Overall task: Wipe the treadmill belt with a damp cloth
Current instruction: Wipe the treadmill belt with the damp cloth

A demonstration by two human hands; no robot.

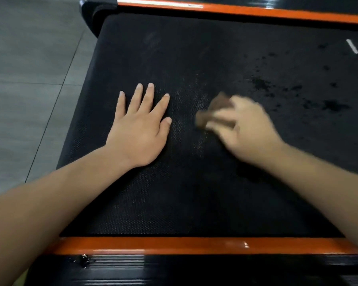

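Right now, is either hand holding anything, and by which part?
The right hand grips a brown cloth, bunched up beneath it; blur hides which part. The left hand lies flat on the belt, holding nothing.

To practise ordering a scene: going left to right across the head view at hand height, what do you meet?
Grey floor, left hand, brown cloth, right hand, dark spots.

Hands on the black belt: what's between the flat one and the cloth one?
Only bare belt with a pale dusty smear lies between the left hand and the cloth held by the right hand, seen in the head view.
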